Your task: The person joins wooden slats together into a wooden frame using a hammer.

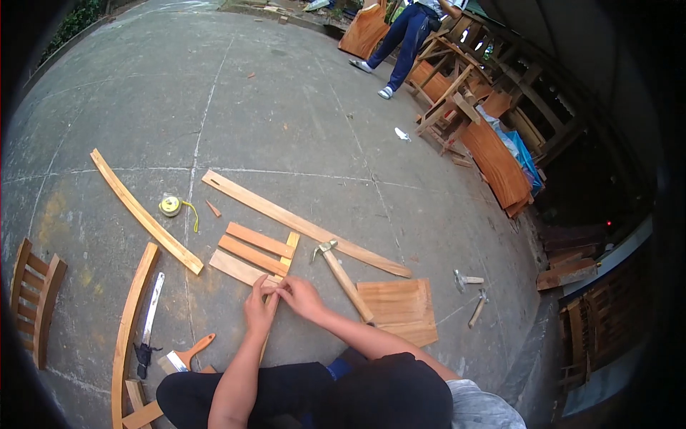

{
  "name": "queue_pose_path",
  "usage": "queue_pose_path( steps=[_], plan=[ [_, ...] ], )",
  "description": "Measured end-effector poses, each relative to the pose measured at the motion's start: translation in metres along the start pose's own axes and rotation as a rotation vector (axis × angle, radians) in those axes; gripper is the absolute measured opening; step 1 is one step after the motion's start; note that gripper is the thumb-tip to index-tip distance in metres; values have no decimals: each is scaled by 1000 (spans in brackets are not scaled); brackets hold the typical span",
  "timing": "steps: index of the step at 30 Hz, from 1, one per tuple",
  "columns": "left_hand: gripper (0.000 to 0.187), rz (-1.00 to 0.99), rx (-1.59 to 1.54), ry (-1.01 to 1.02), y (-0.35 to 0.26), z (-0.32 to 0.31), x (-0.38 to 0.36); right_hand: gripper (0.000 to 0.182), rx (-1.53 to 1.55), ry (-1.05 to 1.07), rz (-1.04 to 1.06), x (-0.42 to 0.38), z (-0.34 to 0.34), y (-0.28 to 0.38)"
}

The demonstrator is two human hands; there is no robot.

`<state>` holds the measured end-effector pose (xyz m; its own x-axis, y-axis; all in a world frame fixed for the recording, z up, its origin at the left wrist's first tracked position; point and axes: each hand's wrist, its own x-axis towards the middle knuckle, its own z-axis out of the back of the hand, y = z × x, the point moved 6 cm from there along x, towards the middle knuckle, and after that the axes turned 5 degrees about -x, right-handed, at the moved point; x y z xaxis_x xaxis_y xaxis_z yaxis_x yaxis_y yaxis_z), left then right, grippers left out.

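Both hands meet over a small wooden frame, where a pale slat (pixel 243 267) joins a narrow wooden rail (pixel 290 252). My left hand (pixel 259 307) closes on the rail near that joint. Fingertips of my right hand (pixel 301 296) are pinched together at the same spot; anything between them is hidden. Two redder slats, an upper slat (pixel 259 239) and a middle slat (pixel 250 255), also run to the rail. Just right of the frame lies a claw hammer (pixel 344 280), its head resting on a long wooden strip (pixel 307 227).
Around the work lie curved wooden pieces (pixel 143 214), a tape measure (pixel 170 206), a handsaw (pixel 153 307), a paintbrush (pixel 187 353), a square board (pixel 400 307) and two small hammers (pixel 468 280). A person (pixel 407 43) stands far back beside stacked wood (pixel 496 164).
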<state>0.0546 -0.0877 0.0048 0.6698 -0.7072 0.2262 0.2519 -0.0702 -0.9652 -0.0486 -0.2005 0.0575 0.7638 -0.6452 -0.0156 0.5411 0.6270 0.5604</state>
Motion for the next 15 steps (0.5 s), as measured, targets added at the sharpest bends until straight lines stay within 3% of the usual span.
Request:
queue_pose_path(
  steps=[15],
  plan=[
    [64,-3,45,-3,-12,5,2,22,-35,31,-57,2,1,-1]
  ],
)
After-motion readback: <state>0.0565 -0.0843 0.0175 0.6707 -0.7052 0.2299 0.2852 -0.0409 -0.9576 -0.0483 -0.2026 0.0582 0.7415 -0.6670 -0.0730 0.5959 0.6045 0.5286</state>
